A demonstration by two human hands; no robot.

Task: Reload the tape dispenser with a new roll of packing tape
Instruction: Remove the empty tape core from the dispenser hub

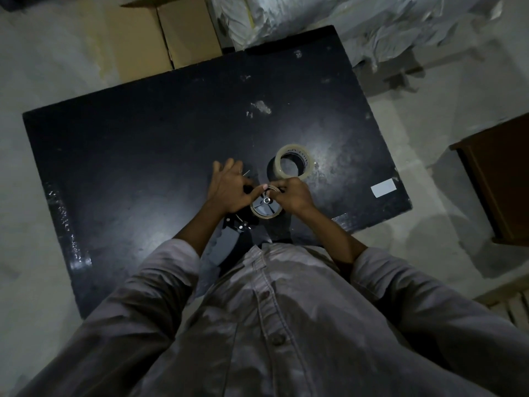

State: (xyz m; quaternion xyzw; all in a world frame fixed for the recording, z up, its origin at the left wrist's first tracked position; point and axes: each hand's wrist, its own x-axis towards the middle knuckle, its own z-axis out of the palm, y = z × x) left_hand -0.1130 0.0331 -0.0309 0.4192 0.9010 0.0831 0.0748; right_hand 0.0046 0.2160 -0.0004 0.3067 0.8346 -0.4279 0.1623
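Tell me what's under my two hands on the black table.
A tape dispenser, its handle toward you, with a thin roll on its hub. The left hand and right hand cover its far end, so that part cannot be seen.

This looks like a storeroom or packing area, dimly lit and roughly kept. The floor (43,67) is bare, pale and stained like concrete. A plain cardboard box (177,32) sits against the far edge of a scuffed black desk (137,167), with crumpled plastic-wrapped bundles (343,21) heaped beside it. A dark wooden cabinet (501,179) stands to the right. On the desk lie a roll of clear packing tape (293,161), a tape dispenser (229,242) and a blank white label (383,188).
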